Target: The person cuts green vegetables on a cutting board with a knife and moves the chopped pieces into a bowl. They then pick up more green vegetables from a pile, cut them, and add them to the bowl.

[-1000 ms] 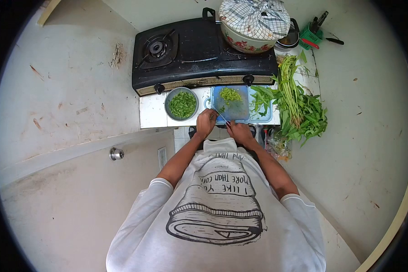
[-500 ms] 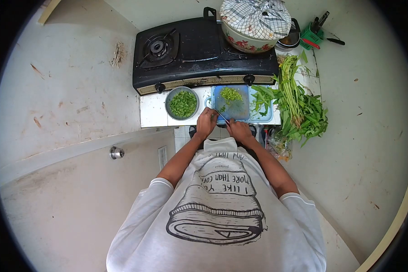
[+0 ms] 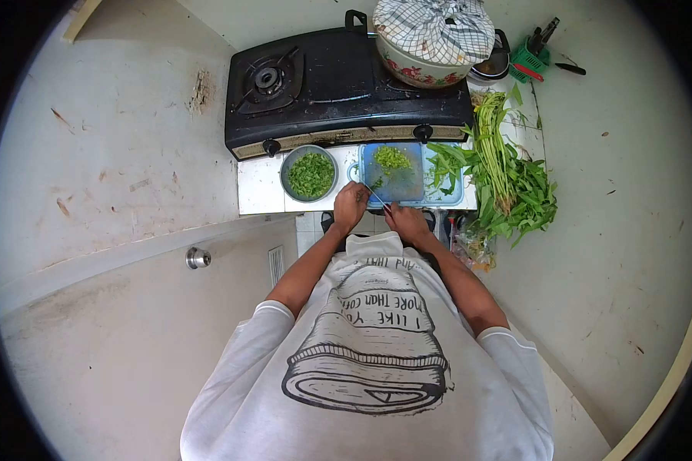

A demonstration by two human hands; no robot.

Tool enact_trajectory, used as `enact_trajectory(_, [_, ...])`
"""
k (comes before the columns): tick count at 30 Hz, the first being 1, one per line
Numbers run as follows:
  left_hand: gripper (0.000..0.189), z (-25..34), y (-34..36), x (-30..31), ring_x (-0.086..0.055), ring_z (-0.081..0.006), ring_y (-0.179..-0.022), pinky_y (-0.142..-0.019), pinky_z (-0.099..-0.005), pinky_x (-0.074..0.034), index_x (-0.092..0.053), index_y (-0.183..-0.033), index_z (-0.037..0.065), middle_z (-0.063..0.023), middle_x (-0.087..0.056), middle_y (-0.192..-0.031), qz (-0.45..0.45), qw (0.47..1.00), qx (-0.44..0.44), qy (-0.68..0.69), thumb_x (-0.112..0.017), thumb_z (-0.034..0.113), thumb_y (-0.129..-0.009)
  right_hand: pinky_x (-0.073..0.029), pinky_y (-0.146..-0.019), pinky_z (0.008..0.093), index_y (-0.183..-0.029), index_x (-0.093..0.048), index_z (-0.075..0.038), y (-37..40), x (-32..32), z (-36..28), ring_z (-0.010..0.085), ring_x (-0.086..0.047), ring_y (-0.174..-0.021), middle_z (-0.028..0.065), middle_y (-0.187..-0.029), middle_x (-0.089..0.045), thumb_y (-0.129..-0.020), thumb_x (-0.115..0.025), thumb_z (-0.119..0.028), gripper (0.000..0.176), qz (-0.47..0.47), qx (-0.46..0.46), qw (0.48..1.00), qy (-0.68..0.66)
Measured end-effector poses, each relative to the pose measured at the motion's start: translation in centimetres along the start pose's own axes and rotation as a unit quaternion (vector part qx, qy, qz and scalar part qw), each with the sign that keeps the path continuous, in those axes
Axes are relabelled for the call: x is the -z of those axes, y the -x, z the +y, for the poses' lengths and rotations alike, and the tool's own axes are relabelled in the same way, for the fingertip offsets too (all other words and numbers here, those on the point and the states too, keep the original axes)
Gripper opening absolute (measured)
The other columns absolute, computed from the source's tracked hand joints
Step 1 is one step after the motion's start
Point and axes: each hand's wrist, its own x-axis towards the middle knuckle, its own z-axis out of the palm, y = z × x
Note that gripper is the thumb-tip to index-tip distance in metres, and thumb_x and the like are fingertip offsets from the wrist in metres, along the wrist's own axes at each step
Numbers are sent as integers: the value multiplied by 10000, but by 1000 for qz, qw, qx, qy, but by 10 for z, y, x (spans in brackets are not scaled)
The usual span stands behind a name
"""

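Observation:
My right hand grips a knife by its dark handle, the blade slanting up and left over the near edge of the blue cutting board. Close by on the left, my left hand is closed at the board's near left corner, fingers curled beside the blade. What its fingers hold is hidden. Light green chopped pieces lie in a heap toward the board's far side, with a few darker bits near the blade. Left of the board stands a grey bowl of chopped greens.
Behind the counter is a black two-burner stove, a flowered pot with a checked cloth on its right side. Long-stemmed leafy greens spill over the counter's right end. A green basket with utensils stands back right.
Almost nothing differs. Both hands and the knife keep nearly the same place at the board's near edge, with only a very slight shift of the fingers.

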Motion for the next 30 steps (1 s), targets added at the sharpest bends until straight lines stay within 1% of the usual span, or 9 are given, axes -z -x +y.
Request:
enact_trajectory(5, [54, -2, 0, -1, -661, -347, -842, -767, -449, -527, -729, -885, 55, -124, -666, -865, 6, 1000, -12, -5, -697, 60, -842, -579, -651, 561, -1035, -600, 20, -4, -1, -1, 454, -711, -678, 259, -724, -698, -1000, -586, -334, 356, 3, -5, 1000, 4])
enact_trajectory(8, [53, -2, 0, -1, -669, -347, -855, -775, -448, -531, -727, -888, 49, -128, -676, -869, 5, 1000, -18, 1, -705, 62, -842, -579, -655, 566, -1025, -597, 12, -11, -5, -5, 453, -715, -685, 265, -738, -703, -1005, -577, -331, 344, 13, -13, 1000, 21])
enact_trajectory(10, [50, -7, -1, -3, -674, -348, -868, -782, -448, -533, -726, -890, 45, -132, -684, -875, 3, 1000, -18, 11, -710, 67, -848, -580, -667, 572, -1032, -602, 16, -11, -3, -4, 456, -717, -691, 265, -740, -705, -1009, -572, -329, 347, 1, -16, 1000, 11])
enact_trajectory(13, [52, -7, -1, -6, -680, -350, -877, -789, -451, -536, -730, -893, 42, -141, -692, -883, 6, 999, 29, 28, -717, 80, -860, -582, -670, 573, -1048, -611, 27, -7, 1, -2, 455, -717, -690, 260, -733, -705, -1013, -567, -328, 360, -6, -19, 1000, 6])
enact_trajectory(17, [74, -1, 0, -2, -674, -345, -899, -803, -451, -533, -737, -903, 38, -147, -690, -897, 0, 1000, 22, -2, -720, 103, -873, -580, -658, 570, -1081, -621, 36, -1, -1, 2, 457, -711, -678, 256, -722, -701, -1013, -568, -334, 380, 9, -21, 1000, 5])
enact_trajectory(19, [82, -2, 1, -2, -668, -344, -914, -812, -452, -530, -742, -908, 39, -146, -689, -907, 6, 1000, 7, -19, -718, 110, -876, -578, -659, 573, -1089, -620, 37, -2, 0, 2, 463, -709, -681, 259, -726, -700, -1012, -570, -336, 384, -4, -28, 1000, -3])
enact_trajectory(22, [82, 0, 2, -1, -658, -348, -931, -827, -460, -524, -751, -915, 49, -142, -684, -915, -9, 999, 39, -1, -704, 103, -874, -577, -663, 574, -1086, -617, 39, 1, 2, 0, 467, -707, -689, 265, -737, -700, -1010, -573, -336, 385, -11, -20, 1000, -10])
enact_trajectory(26, [83, -2, 3, -2, -656, -353, -936, -831, -467, -524, -757, -916, 60, -137, -676, -920, -2, 1000, 24, -18, -693, 87, -870, -582, -677, 566, -1070, -609, 45, 3, 7, -3, 466, -711, -708, 270, -755, -703, -1005, -578, -332, 384, -27, -6, 1000, -3])
enact_trajectory(30, [80, -2, 3, -1, -657, -355, -947, -833, -464, -527, -753, -909, 58, -137, -675, -934, 1, 999, 10, -30, -695, 78, -858, -588, -695, 561, -1063, -607, 41, -6, -1, -3, 465, -715, -721, 272, -765, -706, -1002, -580, -327, 375, -8, -10, 1000, 11])
